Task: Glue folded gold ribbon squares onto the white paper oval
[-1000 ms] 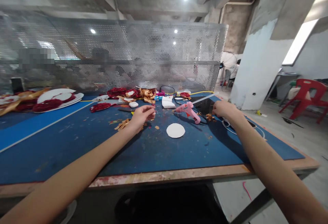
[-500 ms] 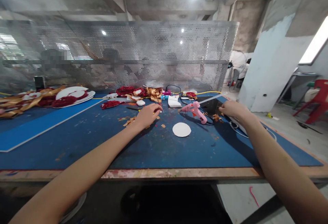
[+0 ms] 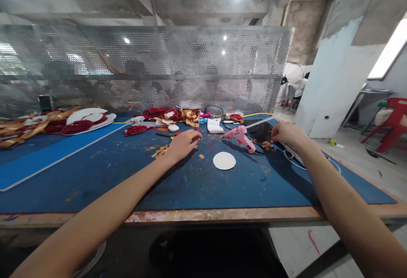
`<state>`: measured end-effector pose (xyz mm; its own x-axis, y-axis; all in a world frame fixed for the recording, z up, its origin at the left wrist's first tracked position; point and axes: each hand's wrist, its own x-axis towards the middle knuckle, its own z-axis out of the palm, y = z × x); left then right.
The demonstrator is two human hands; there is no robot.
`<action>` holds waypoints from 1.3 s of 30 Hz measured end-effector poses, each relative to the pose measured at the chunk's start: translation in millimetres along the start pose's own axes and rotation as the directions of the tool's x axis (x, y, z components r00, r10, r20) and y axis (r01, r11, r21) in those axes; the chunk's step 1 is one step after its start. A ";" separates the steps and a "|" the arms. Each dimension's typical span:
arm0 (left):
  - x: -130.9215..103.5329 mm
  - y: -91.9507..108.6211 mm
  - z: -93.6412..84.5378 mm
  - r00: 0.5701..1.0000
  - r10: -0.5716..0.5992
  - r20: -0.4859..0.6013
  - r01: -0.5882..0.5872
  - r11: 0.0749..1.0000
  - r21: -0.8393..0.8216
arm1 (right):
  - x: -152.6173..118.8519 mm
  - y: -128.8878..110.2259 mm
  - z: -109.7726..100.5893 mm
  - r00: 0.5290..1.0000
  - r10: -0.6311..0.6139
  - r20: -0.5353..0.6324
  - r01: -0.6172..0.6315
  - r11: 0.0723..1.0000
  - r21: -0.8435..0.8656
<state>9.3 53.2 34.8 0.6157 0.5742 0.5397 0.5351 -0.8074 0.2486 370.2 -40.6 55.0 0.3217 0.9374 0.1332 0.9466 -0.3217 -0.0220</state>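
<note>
My left hand [image 3: 186, 142] hovers low over the blue table mat [image 3: 178, 189], its fingers loosely bent and apart from the thumb, with nothing visible in them. Beside it lie gold-brown scraps [image 3: 160, 151] and dark-handled pliers or scissors [image 3: 163, 134], partly hidden by the hand. My right hand [image 3: 288, 134] has its fingers curled together at the right; whatever they may hold is hidden. Between the hands a pink glue gun [image 3: 241, 136] rests with a long translucent glue stick [image 3: 260, 121] in its back. A white disc [image 3: 224, 160] lies flat in front of it.
A black box-like thing [image 3: 260, 130] and a white cable [image 3: 289, 159] are near my right hand. Red and gold ribbon pieces [image 3: 190, 116] lie along the back, with large white discs [image 3: 110, 119] at left. A perforated metal screen [image 3: 178, 66] closes off the far side.
The whole view has shifted very slightly to the left. Both hands stay nearly where they were, and the glue gun and white disc lie unmoved on the mat.
</note>
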 end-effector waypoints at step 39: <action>0.3 1.2 3.2 0.999 -0.042 0.026 0.040 0.996 0.083 | -14.7 -20.7 -3.0 0.989 0.138 -0.056 -0.134 0.989 0.056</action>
<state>12.0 52.9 32.7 0.6073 0.6112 0.5076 0.6055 -0.7696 0.2024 345.8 -48.2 56.5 0.4471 0.8753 0.1844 0.8945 -0.4369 -0.0950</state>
